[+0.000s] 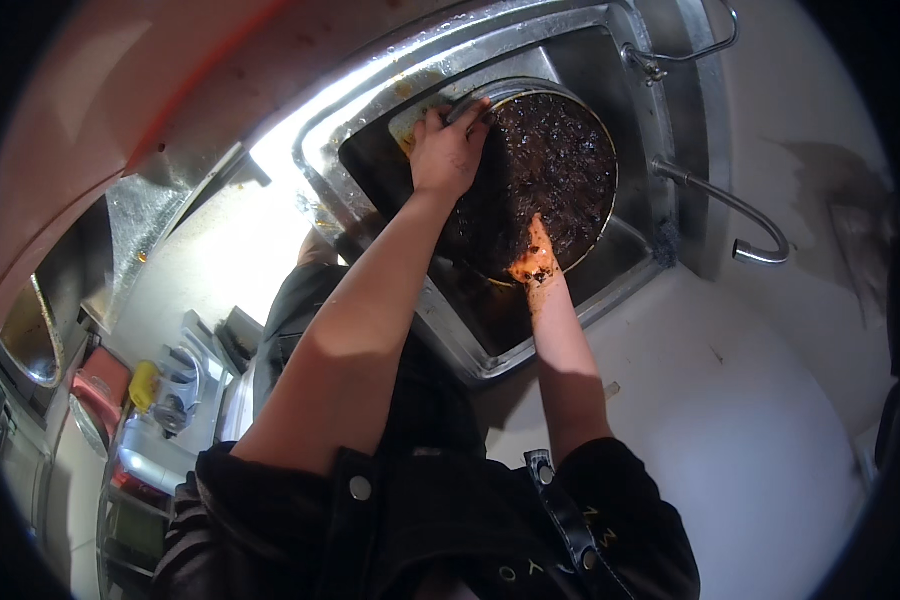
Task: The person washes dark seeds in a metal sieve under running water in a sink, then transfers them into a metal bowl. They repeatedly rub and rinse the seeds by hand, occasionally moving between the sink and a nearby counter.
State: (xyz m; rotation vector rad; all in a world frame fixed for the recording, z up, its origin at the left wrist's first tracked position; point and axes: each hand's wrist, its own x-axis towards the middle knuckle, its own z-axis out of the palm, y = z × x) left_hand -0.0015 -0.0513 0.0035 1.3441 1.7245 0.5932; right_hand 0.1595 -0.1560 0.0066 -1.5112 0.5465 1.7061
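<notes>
A large round metal pot (607, 202) sits in the stainless steel sink (322, 120), its mouth facing me. It holds a dark brown, glistening, lumpy wet mass (559, 169). My left hand (446, 154) grips the pot's rim on the upper left. My right hand (536, 255) reaches into the pot over its near edge and is wet with orange-brown liquid and dark bits. Its fingertips sink into the dark contents, so its grip is hidden. Beside my left fingers is a pale surface with yellow stains (405, 131).
A curved metal faucet (765, 255) rises at the sink's right, with a second tap (652, 67) above it. A dark scouring pad (666, 244) lies on the sink's right rim. To the lower left, a rack (112, 495) holds red and yellow items. A metal bowl (34, 337) is at far left.
</notes>
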